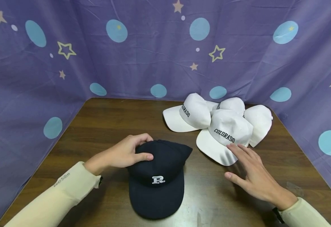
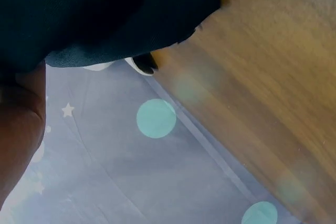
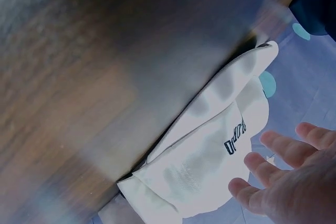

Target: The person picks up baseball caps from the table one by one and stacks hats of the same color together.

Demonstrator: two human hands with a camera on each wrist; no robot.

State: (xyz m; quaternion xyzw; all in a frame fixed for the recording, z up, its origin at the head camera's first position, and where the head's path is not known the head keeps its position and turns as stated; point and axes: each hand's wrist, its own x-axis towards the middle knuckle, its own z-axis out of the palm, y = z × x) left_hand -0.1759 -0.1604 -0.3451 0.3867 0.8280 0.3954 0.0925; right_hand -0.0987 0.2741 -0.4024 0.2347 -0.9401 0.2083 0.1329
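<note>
A black baseball cap (image 1: 168, 157) with a white letter R on its front has its brim towards me. My left hand (image 1: 125, 152) grips its crown from the left, thumb on top and the other fingers mostly hidden behind. Dark cloth of that cap (image 2: 115, 14) fills the top of the left wrist view. To the right, my right hand (image 1: 253, 175) hovers with its fingers spread, holding nothing. Nearest to it is a white cap (image 1: 233, 124) lettered COLORADO; in the right wrist view this cap (image 3: 205, 166) lies beyond the fingertips.
Several white caps lie bunched at the back right of the wooden table (image 1: 97, 123), among them a left one (image 1: 197, 110), a rear one (image 1: 233, 105) and a right one (image 1: 259, 123). A purple curtain (image 1: 154, 63) with stars and dots surrounds the table's back and sides.
</note>
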